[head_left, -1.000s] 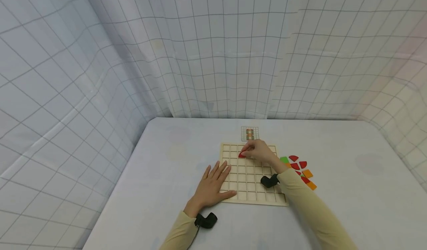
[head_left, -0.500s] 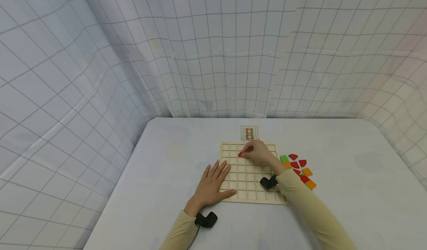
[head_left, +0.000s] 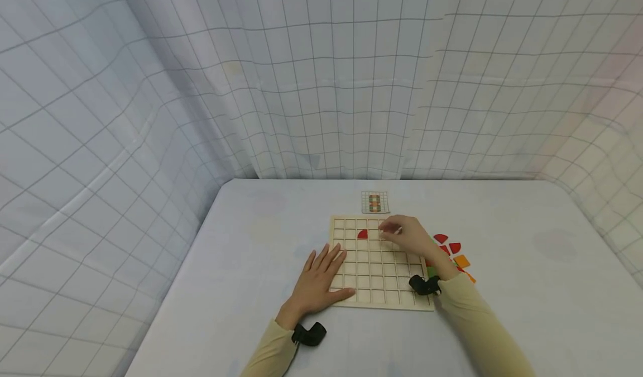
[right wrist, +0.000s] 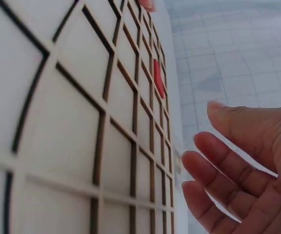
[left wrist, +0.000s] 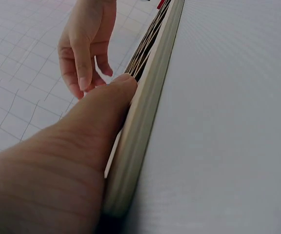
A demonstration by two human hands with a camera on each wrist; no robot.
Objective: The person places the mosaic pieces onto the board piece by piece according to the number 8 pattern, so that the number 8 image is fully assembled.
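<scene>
A wooden grid board lies on the white table. One red quarter-circle piece sits in a cell of its second row; the right wrist view shows this red piece too. My left hand rests with spread fingers on the board's left edge, its thumb along the near rim. Over the upper right of the board hovers my right hand, fingers loosely bent and holding nothing. In the right wrist view the right hand's thumb stands apart from its fingers.
Right of the board lie several loose flat pieces: red quarter-circles, orange squares and green ones, partly behind the right forearm. A small pattern card lies beyond the board's far edge. Grid-patterned curtains enclose the table.
My right hand has let go of the red quarter-circle piece, leaving it in its cell, and moved right. My left hand has stayed in place.
</scene>
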